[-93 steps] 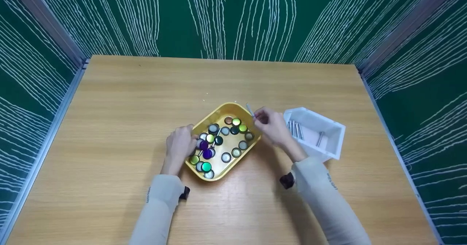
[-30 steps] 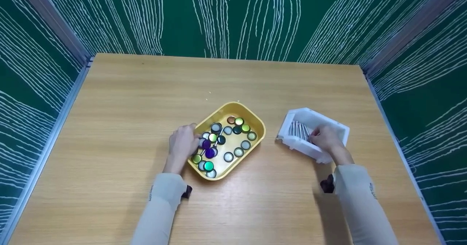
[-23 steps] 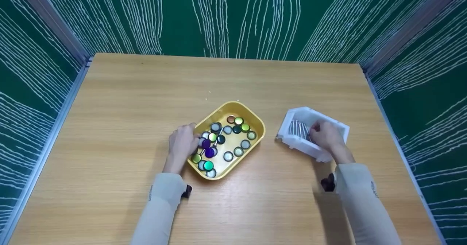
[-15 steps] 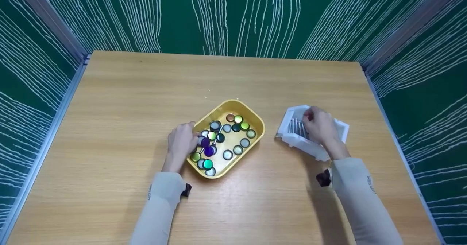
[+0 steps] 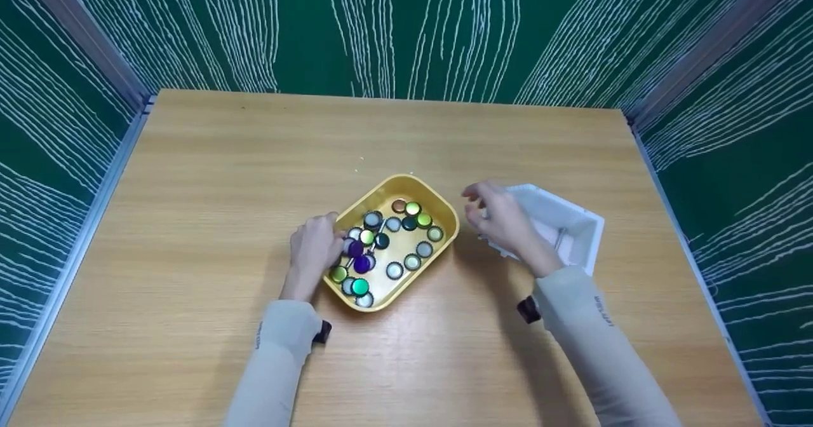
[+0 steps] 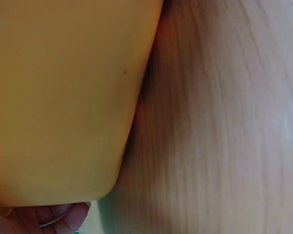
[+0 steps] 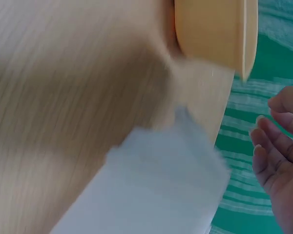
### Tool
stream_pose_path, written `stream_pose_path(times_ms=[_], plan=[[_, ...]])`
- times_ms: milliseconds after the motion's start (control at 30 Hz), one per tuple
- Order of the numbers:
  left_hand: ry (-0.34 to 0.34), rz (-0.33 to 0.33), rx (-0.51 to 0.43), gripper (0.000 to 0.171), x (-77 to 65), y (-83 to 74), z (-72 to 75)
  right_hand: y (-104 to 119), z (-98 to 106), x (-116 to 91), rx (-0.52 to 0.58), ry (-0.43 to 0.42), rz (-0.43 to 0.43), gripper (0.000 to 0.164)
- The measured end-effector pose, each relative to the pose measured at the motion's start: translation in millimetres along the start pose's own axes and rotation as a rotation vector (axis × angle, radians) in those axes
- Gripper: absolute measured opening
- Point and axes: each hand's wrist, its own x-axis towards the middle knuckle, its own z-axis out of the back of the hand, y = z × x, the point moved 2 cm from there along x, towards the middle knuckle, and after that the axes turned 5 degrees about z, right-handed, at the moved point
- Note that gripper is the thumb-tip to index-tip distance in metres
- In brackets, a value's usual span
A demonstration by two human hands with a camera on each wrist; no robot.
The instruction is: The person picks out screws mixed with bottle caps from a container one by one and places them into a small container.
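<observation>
My left hand (image 5: 314, 246) grips the left rim of a yellow plastic tub (image 5: 427, 273); in the left wrist view its fingers (image 6: 75, 217) show past the tub's edge. Bottle caps (image 5: 394, 270) in silver, green, purple and dark colours lie in the tub, with thin metal rods among them. My right hand (image 5: 502, 220) hovers over the near left end of a white plastic bin (image 5: 581, 236), fingers loosely bent. Nothing shows between its fingers in the right wrist view. One metal rod (image 5: 561, 237) lies in the bin; my hand hides the bin's left part.
The wooden table (image 5: 254, 135) carries both containers, with a gap between them. Tiny white specks lie behind the tub. Green walls (image 5: 305, 33) with white lines stand behind and at both sides.
My right hand held a thin rod by the tub's far rim, reached into the white bin, and now moves left out of it with nothing visible in it. The left hand keeps its grip.
</observation>
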Motion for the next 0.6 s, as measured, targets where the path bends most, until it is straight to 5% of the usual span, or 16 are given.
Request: stream_pose_path(times_ms=[233, 433, 600], plan=[[-0.034, -0.008, -0.011, 0.018, -0.5, 1.3, 0.8, 33, -29, 10, -0.039, 0.094, 0.108, 0.033], [-0.002, 0.009, -0.013, 0.021, 0.1, 1.8, 0.3, 51, -56, 13, -0.040, 0.322, 0.194, 0.047], [0.009, 0.011, -0.013, 0.023, 0.1, 1.4, 0.3, 59, -71, 13, -0.066, 0.498, 0.146, 0.054]])
